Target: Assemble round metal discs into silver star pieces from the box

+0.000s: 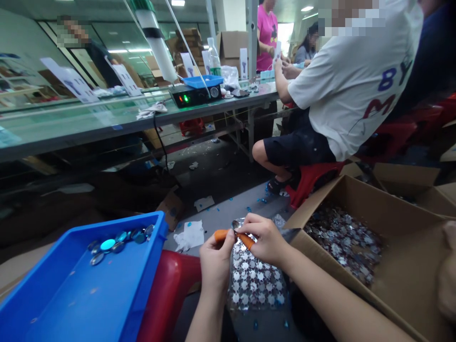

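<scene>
As you look down from your seat, the long workbench (107, 118) with its smooth greenish top runs across the room, and a person in a white shirt (356, 80) sits at it with their back to you. The grey floor (221, 209) between is littered with paper scraps. On your right, an open cardboard box (392, 199) holds a thick layer of small glittering silver pieces. On your left stands a smooth blue plastic tray (71, 304) with a few round glossy discs (117, 240) in its far corner, and a red stool (171, 289) is just beside it. A clear plastic sheet (254, 280) dotted with star-like silver pieces lies under your hands. Your left hand (215, 261) and right hand (267, 242), wearing orange rubber finger covers (246, 241), both pinch one small round shiny piece (235, 224) above the far edge of the sheet.
</scene>
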Tool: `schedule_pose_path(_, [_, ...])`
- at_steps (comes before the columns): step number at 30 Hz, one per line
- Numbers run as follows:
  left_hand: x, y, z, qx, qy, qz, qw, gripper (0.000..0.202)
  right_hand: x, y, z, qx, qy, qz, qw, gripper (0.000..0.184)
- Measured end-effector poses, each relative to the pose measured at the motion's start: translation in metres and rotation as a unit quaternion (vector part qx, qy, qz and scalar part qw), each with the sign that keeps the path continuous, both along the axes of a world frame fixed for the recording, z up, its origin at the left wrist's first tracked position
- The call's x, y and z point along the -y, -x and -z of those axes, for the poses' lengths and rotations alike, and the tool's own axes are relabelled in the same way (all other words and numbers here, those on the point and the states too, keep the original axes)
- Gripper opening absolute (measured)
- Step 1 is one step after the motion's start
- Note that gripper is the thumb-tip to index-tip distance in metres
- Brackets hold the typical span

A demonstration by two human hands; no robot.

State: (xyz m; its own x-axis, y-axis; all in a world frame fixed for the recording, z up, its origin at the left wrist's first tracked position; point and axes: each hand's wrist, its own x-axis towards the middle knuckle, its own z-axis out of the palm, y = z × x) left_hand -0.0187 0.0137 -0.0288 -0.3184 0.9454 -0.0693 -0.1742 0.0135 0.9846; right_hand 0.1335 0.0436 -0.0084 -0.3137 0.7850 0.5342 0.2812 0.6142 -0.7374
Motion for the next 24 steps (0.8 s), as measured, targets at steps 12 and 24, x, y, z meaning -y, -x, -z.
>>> schedule_pose_path(12, [-0.003, -0.003, -0.003, 0.013, 0.000, -0.018, 1.000, 0.035, -0.003, 0.008, 0.000, -0.075, 0.050, 0.030, 0.995, 0.016])
schedule_pose_path(24, [-0.001, -0.006, -0.012, -0.057, -0.020, -0.018, 0.998, 0.037, -0.002, 0.009, -0.001, -0.093, 0.059, 0.041, 0.993, 0.013])
